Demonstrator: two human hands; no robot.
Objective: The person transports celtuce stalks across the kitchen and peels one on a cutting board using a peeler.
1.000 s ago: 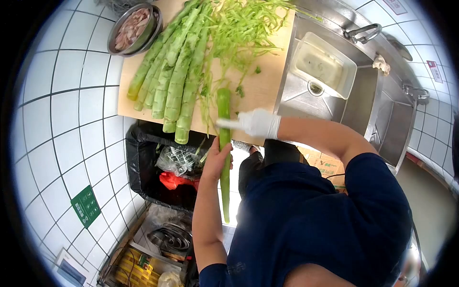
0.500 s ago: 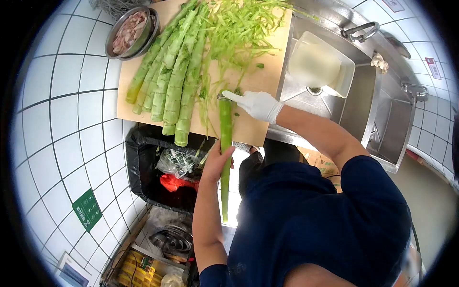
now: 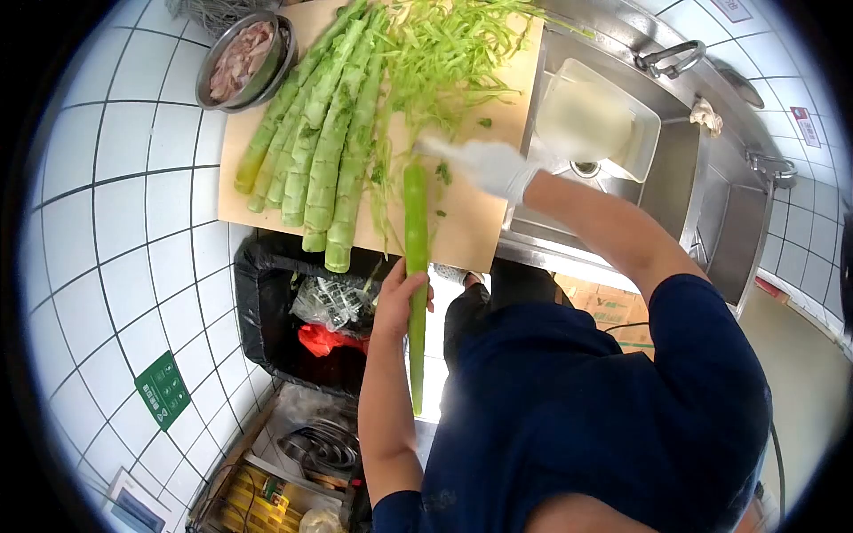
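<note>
My bare left hand is wrapped round the lower half of a long, peeled, bright green celtuce stalk. The stalk's thick end rests over the cutting board, and its thin end points back toward my body. My right hand, in a white glove, is smeared by motion just beyond the thick end. It grips a peeler, which shows only as a blur. Several unpeeled celtuce stalks lie side by side on the board's left. Behind them is a heap of green peelings.
Left of the board, a metal bowl of raw meat stands against the tiled wall. Below the board's edge sits a black-lined bin with plastic bags in it. On the right are steel sinks, one holding a white tub.
My right hand has lifted the peeler off the stalk and moved slightly away from me, to the right. The stalk's thick end, previously under the peeler, is now uncovered. My left hand stays nearly in place.
</note>
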